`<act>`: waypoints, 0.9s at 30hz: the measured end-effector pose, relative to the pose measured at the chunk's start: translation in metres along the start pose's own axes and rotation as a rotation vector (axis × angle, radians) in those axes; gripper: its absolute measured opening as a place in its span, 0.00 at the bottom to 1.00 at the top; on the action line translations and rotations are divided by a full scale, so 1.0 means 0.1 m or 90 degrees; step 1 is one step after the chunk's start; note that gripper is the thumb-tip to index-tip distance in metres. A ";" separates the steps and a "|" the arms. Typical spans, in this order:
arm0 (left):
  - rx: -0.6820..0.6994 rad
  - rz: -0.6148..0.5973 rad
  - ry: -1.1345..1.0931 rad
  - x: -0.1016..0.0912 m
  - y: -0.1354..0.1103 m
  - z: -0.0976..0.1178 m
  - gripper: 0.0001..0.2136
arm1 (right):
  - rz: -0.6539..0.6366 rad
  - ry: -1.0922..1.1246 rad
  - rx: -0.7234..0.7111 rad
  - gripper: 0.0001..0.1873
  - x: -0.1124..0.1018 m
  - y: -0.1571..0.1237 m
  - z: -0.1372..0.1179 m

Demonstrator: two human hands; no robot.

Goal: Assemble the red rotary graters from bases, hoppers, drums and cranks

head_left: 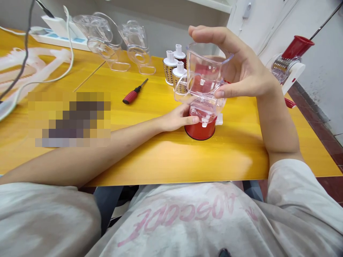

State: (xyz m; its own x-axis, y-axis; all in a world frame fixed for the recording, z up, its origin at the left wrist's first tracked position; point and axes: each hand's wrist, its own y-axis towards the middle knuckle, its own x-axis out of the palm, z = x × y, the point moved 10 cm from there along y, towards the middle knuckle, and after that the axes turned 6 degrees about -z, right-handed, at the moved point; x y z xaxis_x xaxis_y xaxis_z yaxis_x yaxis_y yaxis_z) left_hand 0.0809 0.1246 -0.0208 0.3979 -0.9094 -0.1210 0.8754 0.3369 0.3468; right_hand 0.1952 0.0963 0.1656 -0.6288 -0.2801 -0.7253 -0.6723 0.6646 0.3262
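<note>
A red round suction base of a rotary grater stands upright on the table. My left hand is closed on its left side, the thumb across the front near the top. Over the base is a clear plastic grater housing, its wide mouth upward. My right hand grips the housing from the right, thumb low on the near side and fingers over the rim. The housing's lower end overlaps the base's top; whether the two are locked together I cannot tell. Just behind stand several metal grater drums with white hubs.
A red-handled screwdriver lies left of the drums. Two more clear housings stand at the back. A rotary grater with a red pusher is at the right. Cables, a power strip and pinkish translucent parts occupy the left.
</note>
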 end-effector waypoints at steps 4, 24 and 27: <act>0.007 -0.003 0.058 0.02 0.01 0.03 0.64 | -0.003 0.003 0.001 0.55 0.00 0.00 -0.04; -0.063 0.054 0.196 -0.01 -0.04 0.04 0.59 | -0.001 -0.185 0.023 0.51 0.02 -0.12 -0.48; -0.071 0.058 0.211 -0.02 -0.05 0.02 0.59 | 0.013 -0.208 0.027 0.57 0.03 -0.12 -0.52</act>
State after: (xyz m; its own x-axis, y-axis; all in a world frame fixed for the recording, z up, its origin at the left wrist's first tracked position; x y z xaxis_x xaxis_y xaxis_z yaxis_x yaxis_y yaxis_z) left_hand 0.0750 0.1245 -0.0199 0.5278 -0.7516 -0.3956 0.8491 0.4546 0.2691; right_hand 0.1815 0.0516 0.1911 -0.4788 -0.0331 -0.8773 -0.6391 0.6982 0.3225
